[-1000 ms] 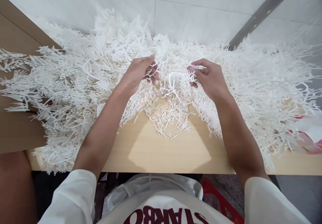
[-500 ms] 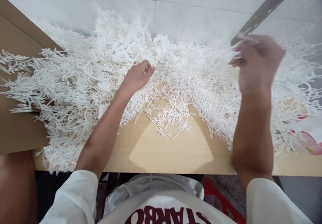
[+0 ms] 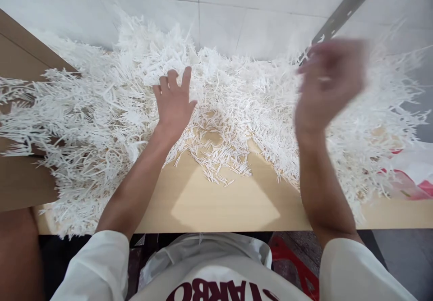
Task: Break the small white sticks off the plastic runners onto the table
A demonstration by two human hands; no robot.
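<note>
A wide heap of thin white branching strands [image 3: 101, 98], plastic-looking, covers the back and both sides of the table. Short loose white sticks [image 3: 219, 161] lie scattered at its front middle. My left hand [image 3: 174, 105] is open on the left-centre of the heap, palm down, fingers spread and touching the strands. Over the right part of the heap, my right hand [image 3: 333, 80] is raised and blurred by motion. Its fingers look curled together. A few white strands show by its fingertips, but what it holds cannot be made out.
A cardboard box [image 3: 23, 179] stands at the left, strands hanging over it. A clear and red plastic bag [image 3: 411, 184] lies at the right. Behind the wooden table [image 3: 223, 206] are a tiled wall [image 3: 230, 26] and a slotted metal post [image 3: 348, 6]. Another person's limb [image 3: 18, 251] shows at lower left.
My left hand has gone from curled fingers to spread ones and moved slightly left. My right hand, still raised, has shifted left. The view has shifted slightly.
</note>
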